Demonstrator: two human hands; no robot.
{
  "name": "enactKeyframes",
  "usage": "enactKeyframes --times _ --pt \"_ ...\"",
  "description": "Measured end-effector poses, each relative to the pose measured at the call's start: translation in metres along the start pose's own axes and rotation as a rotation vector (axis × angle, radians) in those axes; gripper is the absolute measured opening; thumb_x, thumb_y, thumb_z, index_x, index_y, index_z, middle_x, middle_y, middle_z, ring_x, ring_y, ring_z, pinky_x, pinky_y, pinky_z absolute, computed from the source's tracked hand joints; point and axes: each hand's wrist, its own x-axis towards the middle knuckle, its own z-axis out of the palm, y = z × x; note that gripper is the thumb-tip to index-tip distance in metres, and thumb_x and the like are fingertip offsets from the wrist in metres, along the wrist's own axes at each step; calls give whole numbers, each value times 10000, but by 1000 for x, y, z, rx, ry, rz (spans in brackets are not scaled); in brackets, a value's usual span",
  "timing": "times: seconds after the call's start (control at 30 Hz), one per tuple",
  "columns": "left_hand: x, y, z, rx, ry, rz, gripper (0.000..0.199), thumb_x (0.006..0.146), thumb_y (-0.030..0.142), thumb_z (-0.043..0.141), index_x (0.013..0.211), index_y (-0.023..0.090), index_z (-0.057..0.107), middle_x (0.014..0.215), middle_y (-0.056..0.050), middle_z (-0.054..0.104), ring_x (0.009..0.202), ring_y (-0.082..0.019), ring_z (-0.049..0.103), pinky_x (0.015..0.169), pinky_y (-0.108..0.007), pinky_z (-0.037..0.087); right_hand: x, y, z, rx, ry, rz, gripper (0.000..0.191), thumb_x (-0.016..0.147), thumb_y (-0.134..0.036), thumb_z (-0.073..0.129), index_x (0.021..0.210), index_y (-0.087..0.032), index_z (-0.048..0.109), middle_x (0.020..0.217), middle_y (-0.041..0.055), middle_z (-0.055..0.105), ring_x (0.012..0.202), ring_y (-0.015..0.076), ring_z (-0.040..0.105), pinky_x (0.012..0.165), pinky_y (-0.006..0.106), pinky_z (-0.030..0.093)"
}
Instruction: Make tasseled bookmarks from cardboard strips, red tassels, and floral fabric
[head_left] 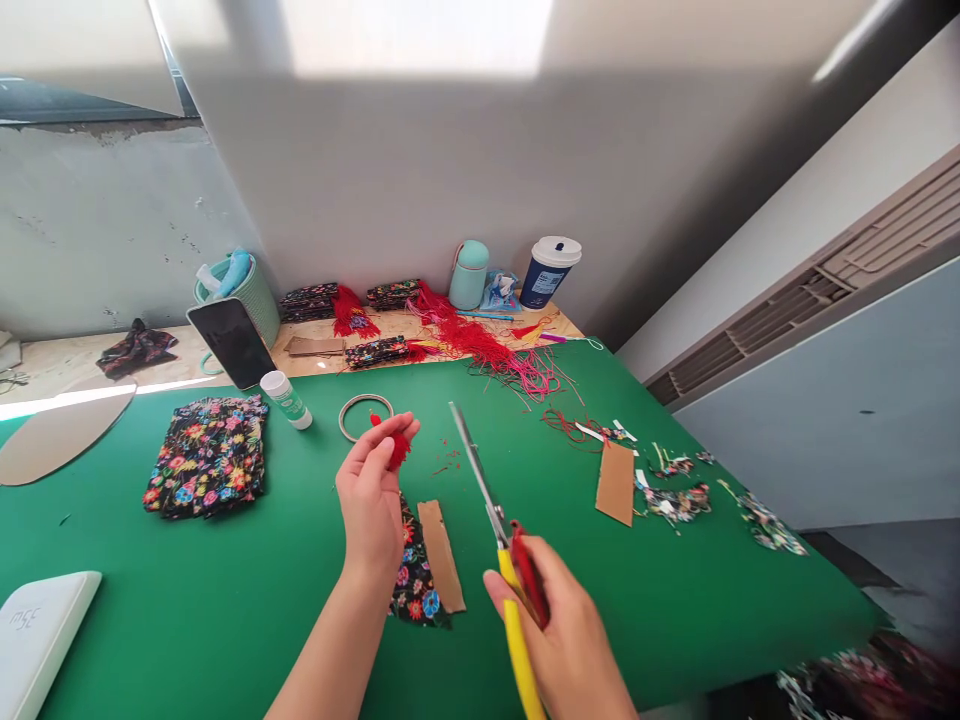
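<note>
– Left hand (373, 490): raised above the green tabletop (210, 600), fingers bent, a small red tassel (400, 452) pinched near the fingertips. How is the right hand (566, 625) occupied?

– Closed around the handles, one yellow and one red, of a pair of scissors (493, 512). The blades are pointed away from the body and held apart from the tassel.

– What is noted on the surface between?

– Red snippets (448, 462), loosely scattered. Nearer the body, a strip of floral cloth (421, 595) is partly covered by the left hand and arm; a cardboard strip (442, 560) is laid just beside it.

– And farther out?

– A ring (342, 412) is seen just beyond the left hand, with a glue stick (286, 400) near it, to the left. Red threads (480, 345) are heaped toward the wall. On the right, a cardboard piece (616, 485) is set beside cloth scraps (677, 502).
</note>
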Motion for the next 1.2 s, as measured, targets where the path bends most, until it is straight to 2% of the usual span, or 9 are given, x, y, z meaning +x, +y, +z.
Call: enactKeyframes --times 0.07,0.17,0.23,0.33,0.47,0.57,0.87,1.2 --pt "0 1 -2 10 -36 24 202 699 237 606 823 139 731 924 -96 728 911 -230 675 899 -326 470 11 4 -9 -274 136 -176 336 759 -531 605 850 -208 583 741 25 601 545 136 554 450 230 438" --pt "-1 1 -6 72 -61 51 271 704 295 591 874 142 737 956 -100 726 931 -241 665 892 -323 470 19 9 -14 -537 295 -331 339 794 -528 548 861 -197 573 750 42 609 580 148 579 447 232 418" --pt "-2 -1 -7 160 -46 32 288 710 310 614 915 147 733 977 -99 723 950 -233 656 888 -308 466 19 11 -14 -611 369 -375 323 818 -501 528 879 -186 568 741 46 619 589 150 592 458 233 417" --pt "-5 -2 -2 281 -71 -68 292 698 311 675 937 152 728 978 -97 722 962 -222 645 859 -287 467 16 10 -12 -654 433 -422 286 820 -450 555 892 -173 564 746 49 634 613 150 612 482 232 423" --pt "-10 -3 9 318 -193 -175 239 621 307 752 795 144 745 822 -82 730 807 -202 647 771 -280 476 15 9 -12 -715 461 -510 253 813 -400 587 905 -166 562 754 57 652 638 167 631 520 251 428" --pt "-11 -4 13 334 -234 -215 208 598 329 763 684 140 737 701 -61 706 701 -175 615 716 -273 467 16 11 -11 -737 468 -544 266 819 -396 585 934 -157 563 772 63 665 646 172 640 550 259 435" --pt "-2 -16 6 363 -203 -307 139 627 277 716 591 146 690 631 -30 643 682 -147 559 687 -247 403 13 17 -15 -818 458 -594 291 823 -406 587 948 -143 578 771 66 682 642 171 648 562 261 421" --pt "3 -20 9 336 -161 -372 161 554 283 743 556 134 682 568 -5 582 583 -96 464 611 -236 347 13 28 -23 -920 457 -611 330 796 -429 616 928 -127 601 794 80 708 615 172 649 558 268 405"
